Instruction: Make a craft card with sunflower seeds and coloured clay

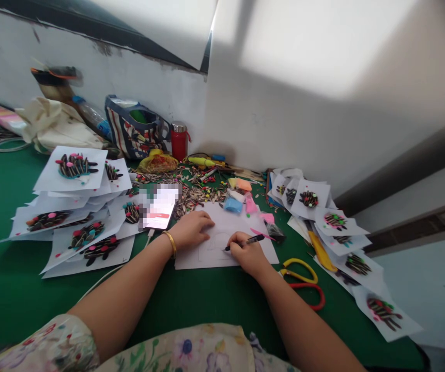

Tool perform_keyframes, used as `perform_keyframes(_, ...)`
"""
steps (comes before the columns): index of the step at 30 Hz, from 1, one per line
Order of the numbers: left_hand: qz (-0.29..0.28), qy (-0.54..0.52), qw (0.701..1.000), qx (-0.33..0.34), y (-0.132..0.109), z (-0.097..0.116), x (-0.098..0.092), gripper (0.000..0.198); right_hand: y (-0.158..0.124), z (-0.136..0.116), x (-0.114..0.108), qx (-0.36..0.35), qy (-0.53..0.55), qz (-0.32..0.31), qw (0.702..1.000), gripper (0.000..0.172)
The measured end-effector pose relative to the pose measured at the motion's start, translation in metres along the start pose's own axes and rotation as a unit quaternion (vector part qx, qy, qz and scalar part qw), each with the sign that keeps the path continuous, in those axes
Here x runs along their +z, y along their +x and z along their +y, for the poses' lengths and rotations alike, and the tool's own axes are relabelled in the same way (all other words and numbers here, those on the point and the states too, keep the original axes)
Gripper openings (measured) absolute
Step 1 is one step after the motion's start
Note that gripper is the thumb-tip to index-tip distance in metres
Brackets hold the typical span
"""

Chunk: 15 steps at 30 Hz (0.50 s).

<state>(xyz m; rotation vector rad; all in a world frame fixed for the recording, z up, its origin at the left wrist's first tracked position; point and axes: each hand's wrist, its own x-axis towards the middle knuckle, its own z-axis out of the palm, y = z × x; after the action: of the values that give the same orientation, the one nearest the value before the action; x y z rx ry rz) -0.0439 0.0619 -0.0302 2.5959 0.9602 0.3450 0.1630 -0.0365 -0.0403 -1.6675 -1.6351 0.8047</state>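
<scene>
Step in hand, my read: drawing a line drawing on white paper point(187, 260). Your R hand point(246, 254) grips a black pen point(255, 239) between thumb + fingers, tip at the paper. Your L hand point(194, 229) is loose, fingers spread flat on the paper's L part, nothing visible in it; prob. steadying. Paper lies on green tabletop point(206, 297) in front of you, btwn two groups of decorated cards; coloured packets point(233, 205) at its far edge.

Next move, judged: carrying the line on calls for light, even pen pressure, L hand keeping paper from sliding, + R fingers clear of marks already down.

Hard to see: pencil-thin outlines point(217, 241) are faint, partly covered by your hands; can't tell subject. One sheet or several, unclear. Phone point(165, 209) partly pixelated, unreadable. Scissors point(302, 271): handles only, blades not visible, poss. behind R forearm.
</scene>
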Motion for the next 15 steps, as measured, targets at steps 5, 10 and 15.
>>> perform_keyframes(5,-0.002,0.000,1.000,0.001,0.0006,-0.0002,-0.0001,0.039,0.0000,0.0009,-0.0003,-0.002,0.002,0.011,1.000,0.015)
perform_keyframes(10,-0.008,0.002,1.000,-0.006,0.0001,0.0025,-0.0027,0.039,0.0000,0.0004,0.0003,0.001,-0.003,0.010,1.000,0.015)
perform_keyframes(15,-0.005,0.000,1.000,-0.007,-0.0004,0.0026,-0.0025,0.039,0.0018,0.0019,-0.0025,0.005,0.004,0.023,1.000,0.015)
